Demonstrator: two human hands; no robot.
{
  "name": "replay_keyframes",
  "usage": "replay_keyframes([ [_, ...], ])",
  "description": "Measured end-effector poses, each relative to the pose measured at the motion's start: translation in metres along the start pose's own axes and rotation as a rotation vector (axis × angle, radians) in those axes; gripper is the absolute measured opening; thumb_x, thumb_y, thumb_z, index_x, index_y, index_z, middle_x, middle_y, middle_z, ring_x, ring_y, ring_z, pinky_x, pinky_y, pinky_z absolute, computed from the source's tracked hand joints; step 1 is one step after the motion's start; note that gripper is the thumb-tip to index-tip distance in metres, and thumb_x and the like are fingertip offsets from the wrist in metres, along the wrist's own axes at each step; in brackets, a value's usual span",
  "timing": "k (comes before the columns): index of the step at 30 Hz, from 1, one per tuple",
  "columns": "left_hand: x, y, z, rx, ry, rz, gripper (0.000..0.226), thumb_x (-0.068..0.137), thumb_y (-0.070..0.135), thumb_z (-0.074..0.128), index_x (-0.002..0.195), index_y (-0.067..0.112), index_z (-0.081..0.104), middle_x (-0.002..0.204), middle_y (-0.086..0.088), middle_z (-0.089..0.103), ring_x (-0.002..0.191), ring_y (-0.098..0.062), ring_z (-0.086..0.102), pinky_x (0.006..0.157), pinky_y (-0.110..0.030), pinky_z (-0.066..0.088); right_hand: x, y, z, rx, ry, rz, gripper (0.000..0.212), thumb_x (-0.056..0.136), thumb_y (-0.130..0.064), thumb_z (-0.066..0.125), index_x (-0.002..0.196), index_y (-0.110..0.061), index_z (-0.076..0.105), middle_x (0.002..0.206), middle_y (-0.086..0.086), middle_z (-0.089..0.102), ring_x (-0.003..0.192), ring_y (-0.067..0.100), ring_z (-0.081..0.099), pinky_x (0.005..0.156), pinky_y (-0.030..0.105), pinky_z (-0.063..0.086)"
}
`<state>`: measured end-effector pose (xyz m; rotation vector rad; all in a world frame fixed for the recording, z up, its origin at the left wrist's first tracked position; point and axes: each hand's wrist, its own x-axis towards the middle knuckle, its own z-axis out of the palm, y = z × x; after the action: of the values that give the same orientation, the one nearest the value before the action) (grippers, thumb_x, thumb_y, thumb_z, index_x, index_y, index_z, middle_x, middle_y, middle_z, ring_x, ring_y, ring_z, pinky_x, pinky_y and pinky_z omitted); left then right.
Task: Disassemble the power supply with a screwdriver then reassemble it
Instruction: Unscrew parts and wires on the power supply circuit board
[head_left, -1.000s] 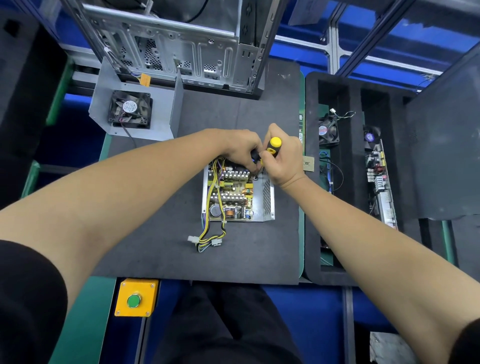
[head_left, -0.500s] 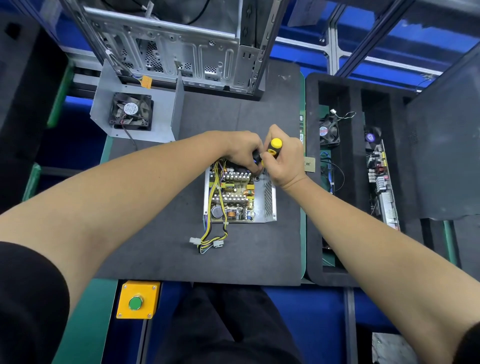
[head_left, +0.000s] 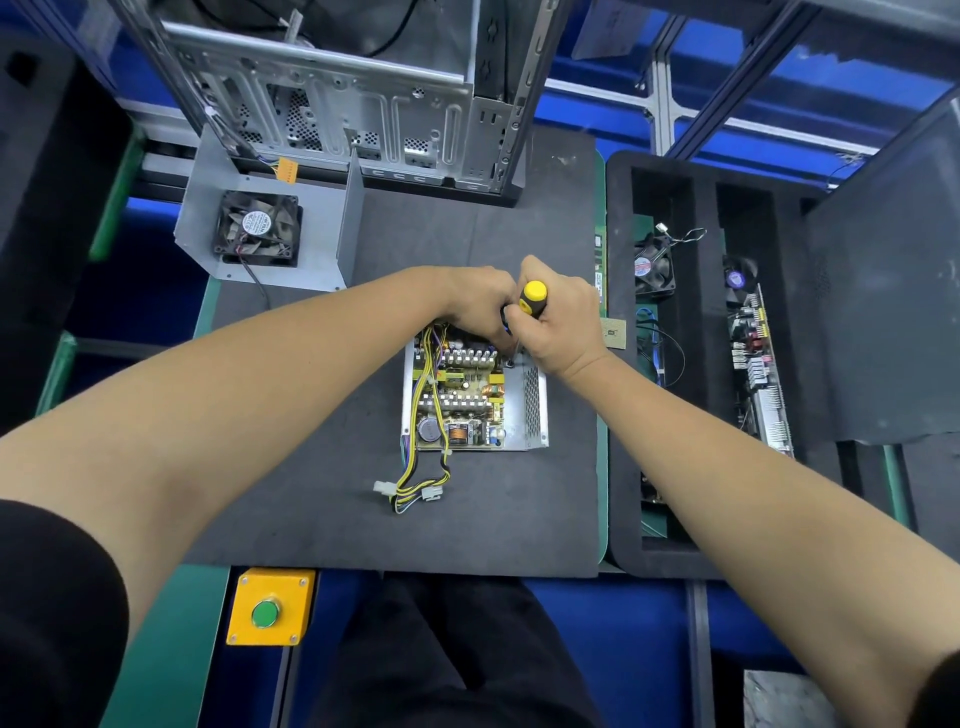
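The right hand grips the yellow-capped screwdriver, its shaft pointing down into the far right corner of the open power supply. The left hand sits against it, fingers curled at the shaft (what they pinch is hidden). The supply lies mid black mat, its wire bundle trailing nearer. Beyond, a cover with fan carries a round label, too small to read.

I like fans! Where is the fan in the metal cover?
In the head view, the fan sits inside the grey metal cover at the far left of the black mat, just in front of the computer case.
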<state>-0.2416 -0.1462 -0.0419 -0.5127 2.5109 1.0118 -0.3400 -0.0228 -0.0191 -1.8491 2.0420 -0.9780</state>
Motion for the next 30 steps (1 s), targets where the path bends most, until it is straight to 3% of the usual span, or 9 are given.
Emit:
replay_keyframes([
  [6,-0.010,0.001,-0.009,-0.195,-0.108,0.013,0.026,0.074,0.022,0.078,0.097,0.011,0.071,0.100,-0.013,0.072,0.097,-0.033,0.069,0.089,-0.052,0.056,0.000,-0.001,-0.001,-0.047,-0.006,-0.033,0.024,0.078,-0.037,0.049,0.071,-0.015,0.043,0.052,0.009,0.048,0.052,0.026,0.039,0.049,0.042,0.043],
  [10,-0.019,0.005,-0.010,-0.246,-0.134,0.061,0.017,0.081,0.010,0.075,0.090,0.018,0.063,0.085,0.001,0.063,0.074,-0.013,0.060,0.070,-0.034,0.050,-0.001,-0.003,-0.001,-0.050,-0.011,-0.007,0.022,0.077,-0.039,0.049,0.072,-0.023,0.035,0.051,0.006,0.044,0.052,0.026,0.036,0.050,0.037,0.036],
  [15,-0.031,0.011,-0.008,-0.212,0.094,0.061,0.042,0.075,0.017,0.082,0.076,0.037,0.045,0.084,0.000,0.045,0.081,-0.019,0.047,0.070,-0.034,0.044,-0.005,-0.006,-0.003,-0.028,0.013,0.056,0.021,0.076,-0.041,0.050,0.069,-0.023,0.044,0.052,0.000,0.045,0.053,0.026,0.042,0.052,0.039,0.042],
  [17,-0.041,0.014,-0.010,-0.214,0.135,0.080,0.042,0.074,0.021,0.083,0.076,0.040,0.046,0.086,0.002,0.047,0.087,-0.017,0.046,0.081,-0.036,0.046,-0.007,-0.008,-0.004,-0.047,0.008,0.052,0.020,0.076,-0.043,0.051,0.073,-0.023,0.052,0.054,0.001,0.051,0.055,0.027,0.047,0.054,0.040,0.046],
  [20,-0.053,0.024,-0.007,-0.205,0.125,0.102,0.030,0.070,0.028,0.086,0.078,0.036,0.059,0.076,0.005,0.062,0.075,-0.008,0.053,0.081,-0.028,0.041,-0.007,-0.012,-0.006,-0.062,0.008,0.055,0.023,0.073,-0.048,0.052,0.072,-0.031,0.037,0.053,-0.008,0.041,0.054,0.023,0.040,0.054,0.035,0.040],
  [23,-0.053,0.029,0.006,-0.069,0.244,-0.024,0.032,0.072,0.049,0.078,0.087,0.024,0.067,0.079,0.005,0.068,0.087,-0.012,0.059,0.066,-0.031,0.047,-0.009,-0.012,-0.009,-0.107,-0.003,0.082,0.033,0.072,-0.050,0.052,0.068,-0.025,0.030,0.051,-0.008,0.035,0.054,0.025,0.039,0.052,0.035,0.037],
  [26,-0.051,0.028,0.015,0.023,0.351,-0.079,0.028,0.081,0.044,0.074,0.068,0.027,0.056,0.076,-0.001,0.057,0.074,-0.025,0.060,0.051,-0.027,0.035,-0.011,-0.012,-0.012,-0.131,-0.039,0.118,0.035,0.072,-0.052,0.051,0.071,-0.024,0.029,0.049,-0.005,0.035,0.055,0.027,0.043,0.051,0.034,0.032],
  [28,-0.053,0.028,0.016,0.078,0.374,-0.093,0.039,0.083,0.051,0.074,0.062,0.031,0.048,0.076,0.001,0.052,0.068,-0.024,0.056,0.050,-0.025,0.026,-0.010,-0.012,-0.018,-0.185,-0.094,0.107,0.034,0.071,-0.053,0.049,0.075,-0.027,0.028,0.051,-0.004,0.040,0.057,0.028,0.045,0.053,0.033,0.027],
  [30,-0.054,0.029,0.016,0.124,0.392,-0.103,0.038,0.084,0.058,0.074,0.071,0.027,0.057,0.081,0.000,0.055,0.074,-0.025,0.057,0.053,-0.028,0.030,-0.006,-0.011,-0.028,-0.251,-0.184,0.030,0.031,0.071,-0.054,0.044,0.080,-0.027,0.033,0.055,-0.004,0.048,0.059,0.029,0.050,0.053,0.032,0.028],
])
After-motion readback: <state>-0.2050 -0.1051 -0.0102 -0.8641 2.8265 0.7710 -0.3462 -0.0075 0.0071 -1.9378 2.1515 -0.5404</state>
